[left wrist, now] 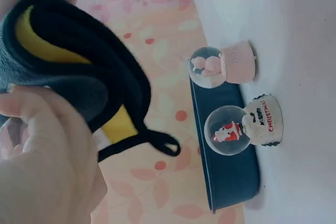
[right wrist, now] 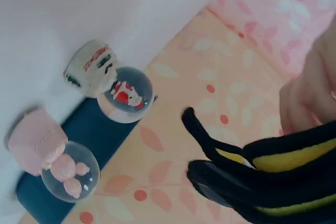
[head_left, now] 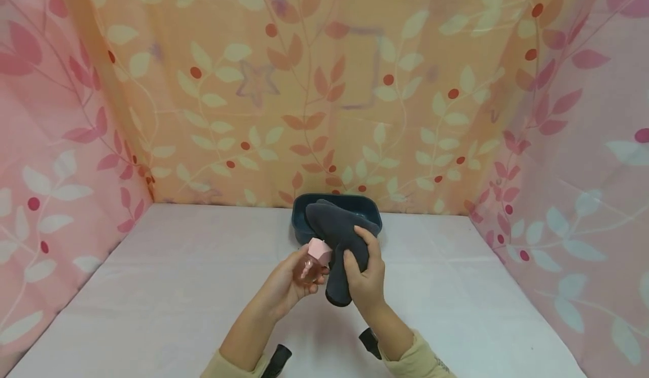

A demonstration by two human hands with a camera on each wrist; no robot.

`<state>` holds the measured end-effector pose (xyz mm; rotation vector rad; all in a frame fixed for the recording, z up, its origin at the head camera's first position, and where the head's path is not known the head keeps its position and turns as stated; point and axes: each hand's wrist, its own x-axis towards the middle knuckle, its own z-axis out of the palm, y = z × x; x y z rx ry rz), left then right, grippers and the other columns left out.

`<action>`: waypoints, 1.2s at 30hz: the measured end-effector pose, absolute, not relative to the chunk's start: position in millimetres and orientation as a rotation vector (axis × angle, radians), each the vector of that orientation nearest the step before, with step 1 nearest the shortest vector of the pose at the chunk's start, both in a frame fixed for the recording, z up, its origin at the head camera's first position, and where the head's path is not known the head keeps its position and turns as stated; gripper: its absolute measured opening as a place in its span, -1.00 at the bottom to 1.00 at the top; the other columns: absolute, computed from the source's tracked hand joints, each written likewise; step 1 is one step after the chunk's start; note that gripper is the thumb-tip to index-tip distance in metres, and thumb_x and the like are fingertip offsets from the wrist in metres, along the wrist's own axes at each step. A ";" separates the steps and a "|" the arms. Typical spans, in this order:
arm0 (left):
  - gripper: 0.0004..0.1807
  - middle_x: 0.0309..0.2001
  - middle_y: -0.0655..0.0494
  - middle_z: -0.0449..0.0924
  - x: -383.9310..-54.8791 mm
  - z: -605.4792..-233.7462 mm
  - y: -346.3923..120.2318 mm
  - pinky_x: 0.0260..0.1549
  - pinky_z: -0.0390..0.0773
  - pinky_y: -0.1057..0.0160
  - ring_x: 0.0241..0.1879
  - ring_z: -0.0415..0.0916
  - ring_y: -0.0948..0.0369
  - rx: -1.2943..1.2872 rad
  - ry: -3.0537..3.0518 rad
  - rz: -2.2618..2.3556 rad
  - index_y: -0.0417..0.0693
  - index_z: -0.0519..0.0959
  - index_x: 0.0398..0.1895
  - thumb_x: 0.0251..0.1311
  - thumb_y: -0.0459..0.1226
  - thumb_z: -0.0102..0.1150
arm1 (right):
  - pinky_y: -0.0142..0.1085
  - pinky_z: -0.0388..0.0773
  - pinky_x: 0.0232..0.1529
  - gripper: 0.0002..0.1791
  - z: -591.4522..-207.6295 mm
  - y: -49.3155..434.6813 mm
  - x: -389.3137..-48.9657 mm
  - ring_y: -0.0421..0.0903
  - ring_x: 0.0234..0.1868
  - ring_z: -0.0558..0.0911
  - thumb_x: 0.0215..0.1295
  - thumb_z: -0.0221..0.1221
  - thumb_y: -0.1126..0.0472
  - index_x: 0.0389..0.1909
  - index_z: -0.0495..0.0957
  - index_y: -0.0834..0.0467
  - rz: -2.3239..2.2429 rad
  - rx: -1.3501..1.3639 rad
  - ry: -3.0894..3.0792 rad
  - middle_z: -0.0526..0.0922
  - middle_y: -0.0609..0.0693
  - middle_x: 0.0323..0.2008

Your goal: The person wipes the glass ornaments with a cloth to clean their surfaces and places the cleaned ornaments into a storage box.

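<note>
My left hand [head_left: 284,288] grips a small snow globe [head_left: 319,251] by its glass, tilted with its pink faceted base up. Fingers cover part of the glass. My right hand [head_left: 367,276] holds a folded dark grey cloth [head_left: 337,231] with black edging, right beside the globe's base; whether they touch I cannot tell. Yellow inner faces and a hanging loop on the cloth [left wrist: 121,124] show in the left wrist view. Beyond the hands, a pink-based snow globe [left wrist: 239,61] and a white-based Christmas snow globe [left wrist: 265,121] with a red-and-white figure stand on the table.
A dark blue-green rectangular bin [head_left: 299,232] stands at the back of the white-covered table [head_left: 203,265], behind the standing globes and partly hidden by the cloth. Floral fabric walls [head_left: 304,85] enclose the back and both sides.
</note>
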<state>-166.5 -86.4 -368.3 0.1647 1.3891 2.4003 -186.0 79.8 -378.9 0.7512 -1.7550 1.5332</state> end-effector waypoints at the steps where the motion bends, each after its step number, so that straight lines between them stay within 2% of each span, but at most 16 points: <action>1: -0.56 -0.31 0.04 0.56 -166.7 -368.5 -86.1 -0.43 0.49 0.42 -0.44 0.51 0.26 0.180 1.385 2.402 -0.16 0.45 -0.03 0.51 0.01 -0.27 | -0.40 0.56 -0.35 -0.49 -380.1 78.7 -186.7 -0.12 -0.33 0.55 0.12 0.03 0.54 0.16 0.35 0.31 1.469 0.811 -1.721 0.55 0.26 -0.12; 5: -0.55 -0.39 0.09 0.57 -166.2 -368.3 -85.0 -0.44 0.56 0.40 -0.52 0.54 0.28 0.227 1.371 2.407 -0.05 0.50 -0.26 0.53 0.01 -0.34 | -0.33 0.55 -0.38 -0.53 -382.3 74.8 -192.0 -0.03 -0.40 0.52 0.09 0.07 0.46 0.09 0.40 0.30 1.200 0.970 -1.632 0.55 0.23 -0.27; 8: -0.52 -0.44 0.12 0.54 -165.6 -368.2 -84.6 -0.47 0.57 0.39 -0.55 0.55 0.28 0.251 1.385 2.400 -0.02 0.51 -0.36 0.53 0.01 -0.36 | -0.26 0.55 -0.38 -0.65 -382.5 72.9 -195.5 0.01 -0.37 0.50 0.28 0.05 0.31 0.08 0.41 0.28 1.048 1.029 -1.608 0.53 0.22 -0.26; 11: -0.49 -0.51 0.15 0.48 -165.4 -368.1 -84.3 -0.52 0.57 0.39 -0.56 0.54 0.29 0.260 1.409 2.379 0.01 0.50 -0.41 0.54 0.02 -0.39 | -0.19 0.58 -0.33 -0.69 -382.4 71.6 -198.1 0.04 -0.30 0.54 0.40 0.00 0.21 0.08 0.43 0.25 0.905 1.066 -1.600 0.60 0.20 -0.24; 15: -0.46 -0.58 0.21 0.37 -165.7 -368.5 -83.9 -0.62 0.41 0.43 -0.65 0.38 0.33 0.255 1.472 2.347 0.05 0.49 -0.47 0.54 0.02 -0.43 | -0.11 0.59 -0.24 -0.70 -383.5 70.9 -201.1 0.10 -0.20 0.58 0.41 -0.01 0.20 0.07 0.43 0.24 0.808 1.088 -1.615 0.68 0.15 -0.25; 19: -0.43 -0.64 0.25 0.26 -166.7 -369.7 -83.2 -0.69 0.15 0.40 -0.74 0.16 0.36 0.266 1.504 2.341 0.05 0.44 -0.59 0.54 0.00 -0.42 | -0.11 0.59 -0.27 -0.69 -385.5 70.6 -202.9 0.09 -0.22 0.56 0.41 -0.01 0.18 0.08 0.42 0.23 0.836 1.071 -1.643 0.67 0.15 -0.23; 21: -0.43 -0.66 0.25 0.25 -166.7 -370.3 -82.9 -0.70 0.10 0.40 -0.76 0.11 0.37 0.272 1.502 2.344 0.05 0.41 -0.63 0.54 0.00 -0.41 | -0.12 0.58 -0.30 -0.68 -386.2 69.9 -203.1 0.08 -0.25 0.56 0.41 -0.01 0.17 0.08 0.43 0.23 0.874 1.055 -1.645 0.64 0.19 -0.21; 25: -0.46 -0.65 0.25 0.27 -166.3 -370.3 -82.3 -0.71 0.10 0.42 -0.77 0.10 0.39 0.258 1.509 2.348 0.04 0.38 -0.62 0.53 0.00 -0.37 | -0.18 0.54 -0.34 -0.66 -385.8 68.9 -202.0 0.05 -0.32 0.52 0.30 0.06 0.31 0.08 0.42 0.28 1.005 1.019 -1.652 0.55 0.25 -0.19; 29: -0.49 -0.63 0.24 0.33 -166.4 -370.1 -82.2 -0.71 0.13 0.44 -0.76 0.11 0.40 0.227 1.523 2.341 0.03 0.41 -0.58 0.52 -0.01 -0.35 | -0.25 0.52 -0.36 -0.51 -384.1 69.6 -199.4 0.02 -0.35 0.52 0.08 0.11 0.50 0.11 0.40 0.29 1.213 0.976 -1.701 0.56 0.26 -0.16; 32: -0.48 -0.59 0.23 0.39 -166.3 -370.7 -82.8 -0.71 0.15 0.44 -0.76 0.12 0.40 0.230 1.526 2.327 0.03 0.45 -0.55 0.52 -0.01 -0.37 | -0.29 0.55 -0.35 -0.49 -381.9 71.0 -196.3 -0.03 -0.32 0.54 0.11 0.10 0.53 0.14 0.39 0.26 1.408 0.919 -1.786 0.56 0.25 -0.06; 36: -0.50 -0.52 0.18 0.45 -166.3 -371.9 -83.5 -0.71 0.17 0.45 -0.75 0.15 0.41 0.267 1.516 2.312 0.01 0.49 -0.46 0.52 -0.01 -0.38 | -0.34 0.54 -0.24 -0.54 -376.8 74.1 -193.9 -0.09 -0.16 0.52 0.24 0.07 0.46 0.18 0.38 0.23 1.712 0.781 -1.912 0.47 0.20 0.10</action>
